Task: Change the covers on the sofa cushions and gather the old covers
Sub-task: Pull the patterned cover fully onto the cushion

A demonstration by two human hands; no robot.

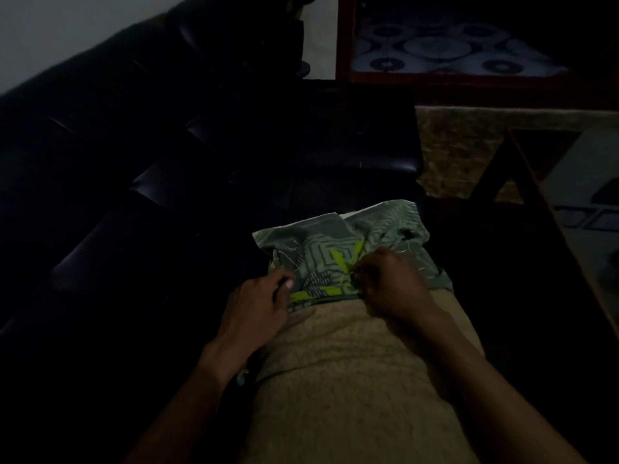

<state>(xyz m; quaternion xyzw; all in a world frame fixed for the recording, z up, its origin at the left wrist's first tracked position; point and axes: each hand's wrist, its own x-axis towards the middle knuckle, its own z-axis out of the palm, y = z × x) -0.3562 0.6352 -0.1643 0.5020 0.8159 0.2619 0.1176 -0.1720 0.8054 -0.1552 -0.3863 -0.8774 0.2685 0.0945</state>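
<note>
cushion [351, 380] lies lengthwise in front of the person on the dark sofa [140, 155] | green patterned cover [338, 249] bunched over its far end | left hand [258, 306] and right hand [392, 286] both pinch the cover's edge, likely to work it along the cushion

Both hands at the cover's edge on a dim sofa.

I see a tan cushion [351, 373] lying lengthwise toward me on the black sofa [140, 169], its far end wrapped in a bunched green patterned cover [338, 249] with bright lime stripes. My left hand [259, 304] rests at the cover's near left corner, fingers curled against the hem, though the dark keeps me from telling whether they truly grip. My right hand [390, 286] pinches the fabric at the hem's middle. Beyond the sofa's arm lie a mottled beige rug [459, 145] and a red-framed surface with circular motifs [445, 45].
</note>
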